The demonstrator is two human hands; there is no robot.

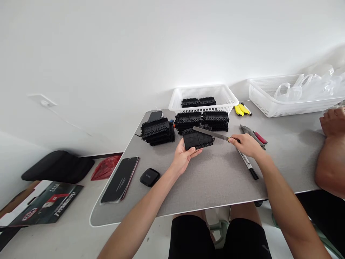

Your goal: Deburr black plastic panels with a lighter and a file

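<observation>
My left hand grips a flat black plastic part by its near edge, holding it just above the grey table. My right hand is closed on the yellow-and-black handle of a metal file, whose blade lies across the top of the part. Stacks of the same black parts stand just behind, at the table's far side.
A white basket holds more black parts; a second basket holds clear plastic bags. A phone, a small black case, a marker, pliers and yellow markers lie around. Another person's hand rests at right.
</observation>
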